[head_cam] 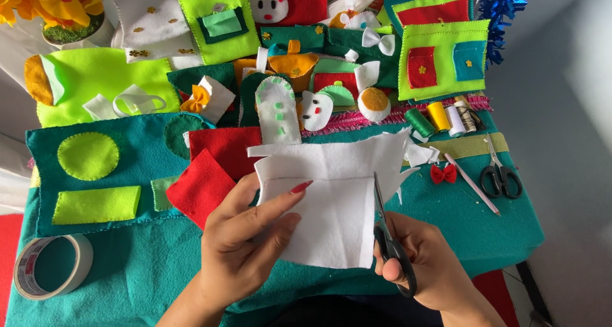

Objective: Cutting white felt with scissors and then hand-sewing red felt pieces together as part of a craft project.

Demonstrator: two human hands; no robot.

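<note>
My left hand (245, 241) has a closed grip pinching the white felt sheet (331, 199) above the desk (140, 269), while my right hand (427, 269) is closed around black scissors (389, 238) cutting its right edge.

The left hand (245, 241) pinches a white felt sheet (325, 199) above the teal table (146, 269) while the right hand (427, 269) works scissors (387, 234) along the sheet's right edge, with red felt (207, 174) just to the left, a tape roll (52, 265) far left and thread spools (440, 118) beyond.
</note>
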